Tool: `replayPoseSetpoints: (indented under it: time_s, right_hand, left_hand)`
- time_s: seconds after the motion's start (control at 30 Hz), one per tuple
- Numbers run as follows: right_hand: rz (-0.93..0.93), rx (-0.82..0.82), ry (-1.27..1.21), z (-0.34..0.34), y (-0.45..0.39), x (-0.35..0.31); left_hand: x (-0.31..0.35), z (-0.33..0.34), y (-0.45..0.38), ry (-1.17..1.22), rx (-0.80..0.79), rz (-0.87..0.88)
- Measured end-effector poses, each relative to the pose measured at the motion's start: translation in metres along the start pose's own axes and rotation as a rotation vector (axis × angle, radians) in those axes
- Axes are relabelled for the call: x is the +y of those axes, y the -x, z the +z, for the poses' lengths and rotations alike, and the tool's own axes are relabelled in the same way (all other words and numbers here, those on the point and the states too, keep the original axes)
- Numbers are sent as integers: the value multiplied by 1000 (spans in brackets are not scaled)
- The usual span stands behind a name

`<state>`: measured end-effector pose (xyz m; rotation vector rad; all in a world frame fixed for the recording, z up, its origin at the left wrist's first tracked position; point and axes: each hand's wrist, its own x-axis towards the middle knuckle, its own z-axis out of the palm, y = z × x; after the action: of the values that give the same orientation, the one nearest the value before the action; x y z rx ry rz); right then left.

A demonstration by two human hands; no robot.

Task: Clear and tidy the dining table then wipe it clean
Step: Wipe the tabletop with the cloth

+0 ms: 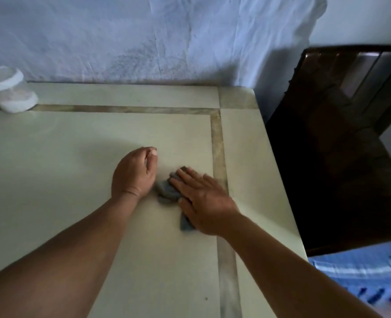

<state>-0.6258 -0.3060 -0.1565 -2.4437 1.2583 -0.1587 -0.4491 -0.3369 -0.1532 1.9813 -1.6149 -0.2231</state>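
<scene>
Fingers (pixel 185 177) of the right hand (pixel 203 203) lie straight and together, pressing flat on a crumpled grey cloth (pixel 167 192) near the right side of the pale counter (pixel 75 168). Just beside the cloth, the left hand (pixel 133 172) rests on the counter with its fingers curled in and the thumb laid against them, holding nothing. At the far left a white lidded plastic container (pixel 9 89) lies tilted on the counter by the wall. Off the counter's right edge stands a dark wooden chair (pixel 339 134).
</scene>
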Motion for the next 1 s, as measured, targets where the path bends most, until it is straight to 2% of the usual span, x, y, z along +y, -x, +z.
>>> replayPoseSetpoints:
  time_s: [0.23, 0.4, 0.5, 0.7, 0.87, 1.0]
  right_hand:
    - [408, 136, 81, -41, -47, 98]
    - [475, 149, 85, -43, -57, 114]
    - [468, 123, 103, -34, -41, 92]
    - [278, 45, 67, -2, 7, 9]
    - [167, 25, 30, 31, 46, -68]
    - [63, -45, 52, 58, 88, -128]
  left_hand:
    - [-4, 1, -1, 30, 35, 32]
    - [-9, 5, -5, 7, 41, 15]
    - [-9, 5, -3, -5, 20, 1]
    - [-1, -14, 3, -45, -139, -2]
    - [-5, -32, 73, 14, -132, 60]
    - [-18, -50, 139, 56, -106, 32]
